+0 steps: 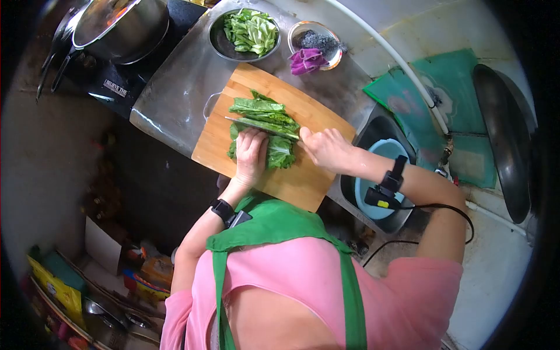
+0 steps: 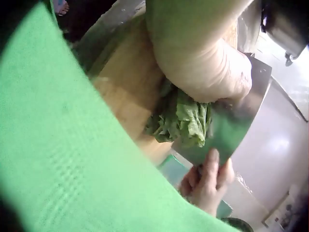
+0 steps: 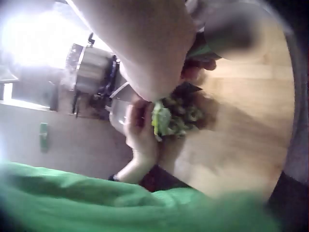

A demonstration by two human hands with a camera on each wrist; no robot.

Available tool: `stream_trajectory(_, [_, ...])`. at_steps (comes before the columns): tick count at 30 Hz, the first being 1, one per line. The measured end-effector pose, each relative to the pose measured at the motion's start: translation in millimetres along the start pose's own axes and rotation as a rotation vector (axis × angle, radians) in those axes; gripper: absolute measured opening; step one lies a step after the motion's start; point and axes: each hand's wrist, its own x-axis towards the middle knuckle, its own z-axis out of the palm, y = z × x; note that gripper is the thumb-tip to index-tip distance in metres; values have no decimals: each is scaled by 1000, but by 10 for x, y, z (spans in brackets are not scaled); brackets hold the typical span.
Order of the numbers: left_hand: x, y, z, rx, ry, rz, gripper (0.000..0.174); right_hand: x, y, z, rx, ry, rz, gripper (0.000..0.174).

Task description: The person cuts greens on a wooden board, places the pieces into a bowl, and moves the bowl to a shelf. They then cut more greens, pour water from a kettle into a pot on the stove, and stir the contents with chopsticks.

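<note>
Leafy greens (image 1: 281,153) lie in a bundle across the wooden cutting board (image 1: 315,114). My left hand (image 1: 251,154) holds the near part of the bundle down, its fingertips close beside the blade. A cleaver (image 2: 236,123) with a broad, shiny blade is gripped by the handle in my right hand (image 1: 325,149). From the head view the blade shows edge-on as a thin line across the greens, with leaves on both sides of it. The handle is mostly hidden inside the right hand.
Behind the board stand a metal bowl (image 1: 217,42) of cut greens and a small bowl with a purple cloth (image 1: 307,61) and a grey scourer (image 1: 318,42). A pot (image 1: 140,35) sits at back left. At right are a sink with a blue basin (image 1: 364,189) and a wok (image 1: 504,143).
</note>
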Motion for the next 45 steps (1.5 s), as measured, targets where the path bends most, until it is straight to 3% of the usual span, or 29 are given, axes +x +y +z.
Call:
stream_trajectory(2, [-70, 16, 4, 1, -20, -3, 20, 62, 131, 310, 68, 197, -45, 19])
stream_trajectory(7, [-47, -21, -1, 7, -6, 48, 19, 65, 186, 422, 72, 332, -18, 20])
stream_trajectory(9, [-58, 48, -71, 16, -30, 44, 20, 67, 200, 445, 148, 297, 2, 20])
stream_trajectory(11, [67, 227, -173, 300, 9, 78, 23, 51, 167, 320, 157, 304, -4, 19])
stream_trajectory(13, [62, 244, -198, 329, 37, 55, 23, -30, 25, 104, 135, 279, 15, 19])
stream_trajectory(15, [-39, 132, -163, 248, -35, -57, 21, -123, -70, -57, 131, 301, 18, 18])
stream_trajectory(17, [-73, 102, -133, 157, -23, -17, 19, -217, -182, -188, 130, 319, 27, 18])
stream_trajectory(20, [-62, 91, -114, 75, -26, -77, 18, -283, -301, -271, 99, 193, 43, 17])
stream_trajectory(25, [-150, -15, -80, 35, -30, 33, 20, -220, -235, -155, 60, 70, 42, 17])
stream_trajectory(32, [-137, -81, -71, 34, -67, 40, 24, -69, -148, -123, 99, 20, 31, 17])
stream_trajectory(35, [-173, -36, -90, 41, -113, 61, 26, -26, -95, 203, 175, 89, -3, 14])
stream_trajectory(38, [-115, 30, -117, 44, -80, 55, 18, 54, 33, 447, 163, 285, -45, 20])
stream_trajectory(39, [-88, 73, -152, 36, -80, 81, 26, 50, 10, 439, 209, 305, -28, 20])
stream_trajectory(42, [-134, 0, -174, 55, -72, 81, 24, 22, 4, 287, 213, 287, -34, 20])
stream_trajectory(44, [-184, 89, -235, -86, -62, -94, 22, -104, -136, 68, 196, 296, 5, 20])
stream_trajectory(45, [-189, 106, -241, -89, -63, -97, 22, -166, -198, -74, 196, 293, 6, 20])
